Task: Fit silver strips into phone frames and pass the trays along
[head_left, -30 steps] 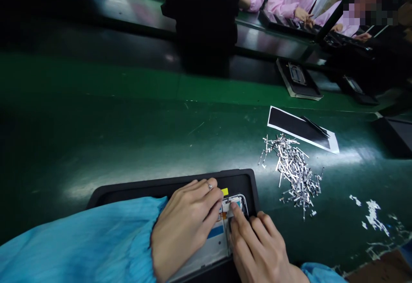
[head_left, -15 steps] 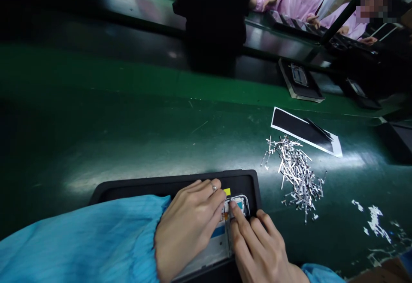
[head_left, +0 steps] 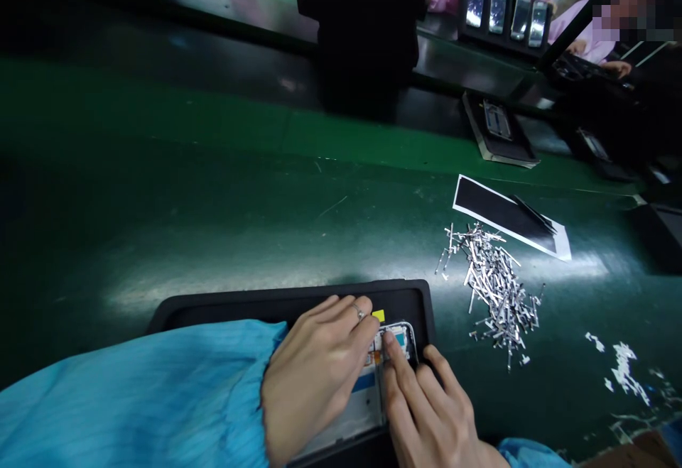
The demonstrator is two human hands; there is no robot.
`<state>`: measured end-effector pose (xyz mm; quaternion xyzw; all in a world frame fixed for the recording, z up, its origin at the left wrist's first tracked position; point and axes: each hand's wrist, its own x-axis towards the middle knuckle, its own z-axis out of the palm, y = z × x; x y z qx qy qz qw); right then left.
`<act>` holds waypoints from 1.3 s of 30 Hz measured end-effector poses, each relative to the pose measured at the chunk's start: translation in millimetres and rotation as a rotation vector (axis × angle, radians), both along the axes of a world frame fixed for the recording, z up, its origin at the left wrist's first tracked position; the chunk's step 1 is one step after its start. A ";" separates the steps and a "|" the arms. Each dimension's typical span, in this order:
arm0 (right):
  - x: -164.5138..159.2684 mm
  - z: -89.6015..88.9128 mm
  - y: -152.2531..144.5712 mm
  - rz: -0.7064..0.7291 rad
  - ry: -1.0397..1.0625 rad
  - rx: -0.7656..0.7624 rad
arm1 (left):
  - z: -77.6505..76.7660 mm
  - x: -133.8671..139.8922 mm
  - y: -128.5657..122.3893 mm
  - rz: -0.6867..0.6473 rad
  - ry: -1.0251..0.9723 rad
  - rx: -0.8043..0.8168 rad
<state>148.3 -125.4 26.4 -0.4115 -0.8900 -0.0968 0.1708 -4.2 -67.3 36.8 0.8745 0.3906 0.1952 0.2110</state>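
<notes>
An open phone [head_left: 354, 415], a flat silver metal frame with rounded corners and a blue strip, is lying in a matte black tray [head_left: 298, 289] on the glossy green worktop [head_left: 239, 219]. A yellow tab [head_left: 378, 316] is showing at its far edge. The left hand [head_left: 320, 372] is covering part of the phone, its fingers pressed together; whether they are pinching anything, I cannot tell. The right hand [head_left: 434, 411] is bending its fingers, the index fingertip touching the phone near its right end; its thumb is not showing clearly. Thin, shiny metal strips [head_left: 498, 287] are lying heaped nearby. Compared with half a second ago, both hands are keeping nearly the same pose, while a co-worker's tray [head_left: 501, 43] is now tilting up, displaying four glassy phones [head_left: 497, 8]. The open phone's long axis is running left to right, rising slightly rightward, its rounded end pointing right.
</notes>
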 end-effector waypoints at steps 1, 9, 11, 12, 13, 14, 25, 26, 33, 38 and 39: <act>-0.4 0.0 0.7 -0.006 0.011 0.008 | -1.3 0.5 -1.3 -0.005 0.023 0.003; 0.7 -2.5 9.5 0.009 0.080 0.105 | -10.2 8.6 -8.4 0.080 0.085 0.357; 2.2 -5.4 10.7 0.027 0.072 0.130 | -7.4 8.5 -6.2 0.034 0.109 0.363; 2.7 -6.7 11.2 0.036 0.070 0.140 | -5.5 8.2 -5.1 0.009 0.115 0.361; 3.0 -7.5 11.5 0.042 0.065 0.143 | -3.5 8.0 -4.3 -0.010 0.120 0.355; 3.1 -7.9 11.7 0.045 0.061 0.141 | -1.7 7.9 -3.7 -0.019 0.117 0.354; -0.5 -1.7 10.9 0.025 0.156 0.098 | -11.4 4.4 -4.9 0.165 -0.109 0.033; -0.1 -1.8 10.6 0.020 0.164 0.096 | -11.1 3.5 -4.3 0.169 -0.110 0.009; -0.9 -2.6 9.0 -0.009 0.125 0.054 | -9.4 1.9 0.1 0.153 -0.084 -0.013; -3.0 -2.4 6.5 -0.038 0.108 0.033 | -11.4 -1.4 -3.5 0.103 -0.101 0.038; -3.2 -2.2 6.1 -0.041 0.105 0.028 | -10.9 -2.4 -5.0 0.098 -0.097 0.050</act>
